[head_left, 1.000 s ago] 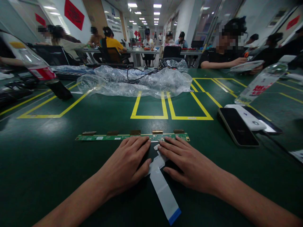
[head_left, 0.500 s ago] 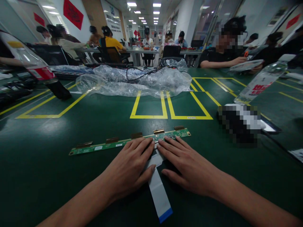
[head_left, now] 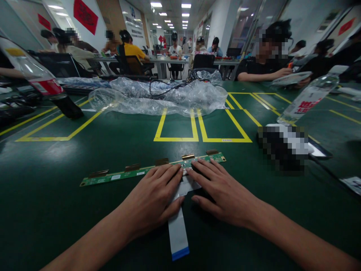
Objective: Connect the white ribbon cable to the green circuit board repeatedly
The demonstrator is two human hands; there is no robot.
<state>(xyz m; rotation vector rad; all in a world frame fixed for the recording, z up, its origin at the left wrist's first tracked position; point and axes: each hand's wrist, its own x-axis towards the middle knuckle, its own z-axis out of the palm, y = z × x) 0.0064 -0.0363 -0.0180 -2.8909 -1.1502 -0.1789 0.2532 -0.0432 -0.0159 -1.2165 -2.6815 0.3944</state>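
Our left hand point(head_left: 156, 190) lies palm down and ungripping, fingers stretched side by side to the near edge of a slim green circuit board point(head_left: 126, 174), thumb reaching over a white ribbon cable point(head_left: 177, 227). Our right hand point(head_left: 221, 186) mirrors it, fingers loosely fanned with tips at the same board, thumb apart from the cable; neither hand clenches anything we can see, though the undersides are hidden. The board lies on the dark green table point(head_left: 62, 214) in front of us, slanted, its left end nearer, its copper-coloured tabs point(head_left: 188, 156) facing away. Between our fingertips the cable's upper end meets the board's near edge; whether it is seated there, we cannot tell. Good work here, in our judgement, asks for level, matched pressure from both sets of fingertips, with the cable kept square to the edge, its bend unstrained and our fingers clear of the tabs, which look easy to crease. Toward us, the cable's loose tail finishes in a blue strip point(head_left: 180, 253). Beyond the board, yellow tape point(head_left: 176, 139) marks out boxes below crumpled clear plastic point(head_left: 169, 103), with a red-labelled bottle point(head_left: 46, 86) at left, a red-lettered bottle point(head_left: 307, 99) at right and, past that, a co-worker in black point(head_left: 254, 69).
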